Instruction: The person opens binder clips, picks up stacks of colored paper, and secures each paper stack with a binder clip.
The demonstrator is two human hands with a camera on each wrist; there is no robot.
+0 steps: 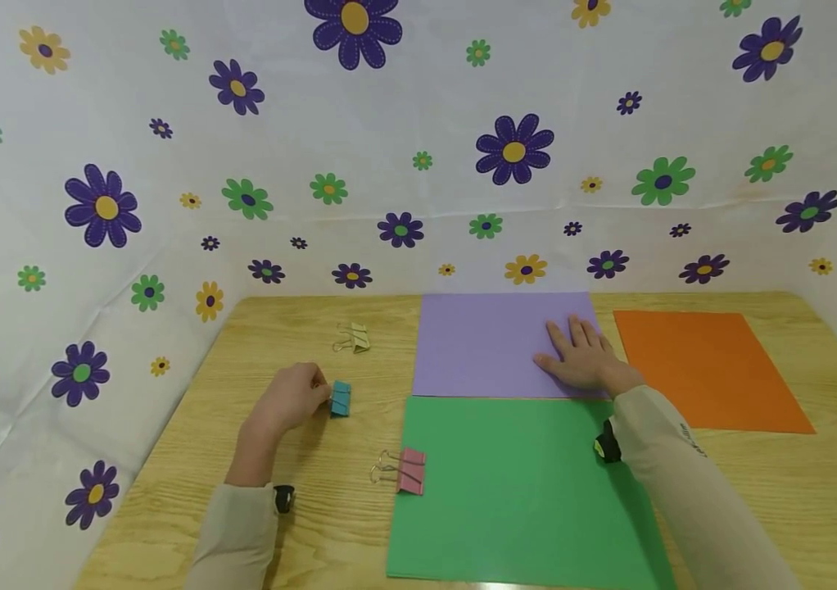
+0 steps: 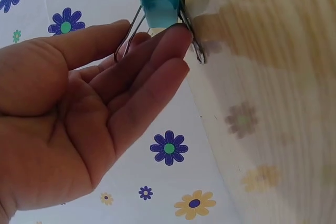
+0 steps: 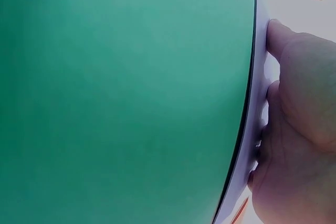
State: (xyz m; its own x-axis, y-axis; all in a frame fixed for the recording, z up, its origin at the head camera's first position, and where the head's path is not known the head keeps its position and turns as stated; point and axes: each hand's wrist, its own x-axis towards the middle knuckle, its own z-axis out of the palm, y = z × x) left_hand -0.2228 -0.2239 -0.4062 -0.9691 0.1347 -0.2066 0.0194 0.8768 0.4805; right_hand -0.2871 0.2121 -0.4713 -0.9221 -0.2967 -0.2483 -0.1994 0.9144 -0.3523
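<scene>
My left hand (image 1: 293,400) pinches a blue binder clip (image 1: 341,399) by its wire handles, thumb on one side and fingertips on the other. In the left wrist view the clip (image 2: 161,6) shows its teal body beyond my fingertips, close over the wood. My right hand (image 1: 581,358) lies with fingers spread on a purple sheet (image 1: 485,344). A green sheet (image 1: 529,492) lies in front of the purple one, their edges meeting. On the green sheet's left edge sits a pink binder clip (image 1: 411,471), its handles pointing left.
A pale yellow binder clip (image 1: 359,338) lies on the wooden table (image 1: 278,328) beyond the blue one. An orange sheet (image 1: 713,369) rests to the right of my right hand. White flower-patterned cloth (image 1: 418,106) rises behind the table and along both sides.
</scene>
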